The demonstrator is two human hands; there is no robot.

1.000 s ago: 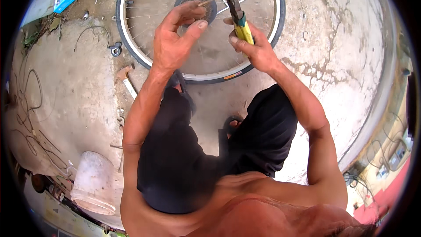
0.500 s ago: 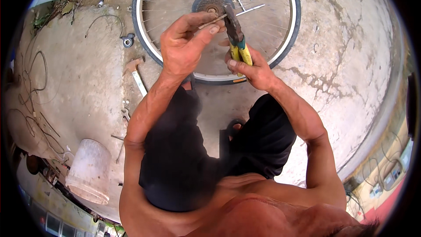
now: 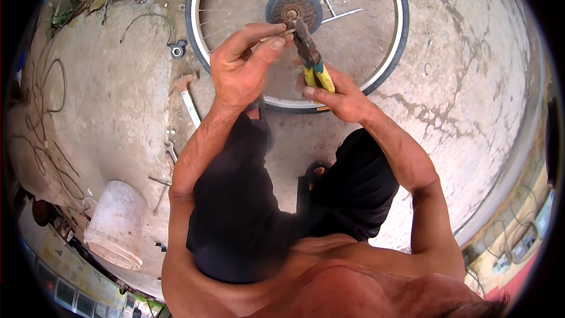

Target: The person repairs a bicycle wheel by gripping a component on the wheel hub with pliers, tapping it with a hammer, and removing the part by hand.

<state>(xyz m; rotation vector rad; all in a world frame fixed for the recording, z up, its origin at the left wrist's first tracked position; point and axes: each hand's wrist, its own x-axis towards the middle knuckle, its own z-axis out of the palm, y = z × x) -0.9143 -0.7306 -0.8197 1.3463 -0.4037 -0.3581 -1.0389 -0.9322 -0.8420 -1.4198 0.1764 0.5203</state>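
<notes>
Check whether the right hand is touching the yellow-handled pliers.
Touching. The head view shows the right hand wrapped around the yellow handles of the pliers, fingers closed on them with no gap.

I see a cracked concrete floor (image 3: 465, 82); a bicycle wheel (image 3: 388, 53) lies top centre, a white bucket (image 3: 115, 224) lower left, a hammer (image 3: 185, 97) between them.

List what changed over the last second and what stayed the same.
Both hands came closer together over the wheel: the left hand now pinches a thin metal piece at the tip of the pliers. The right hand still grips the yellow handles. Wheel, hammer and bucket lie unchanged.
</notes>
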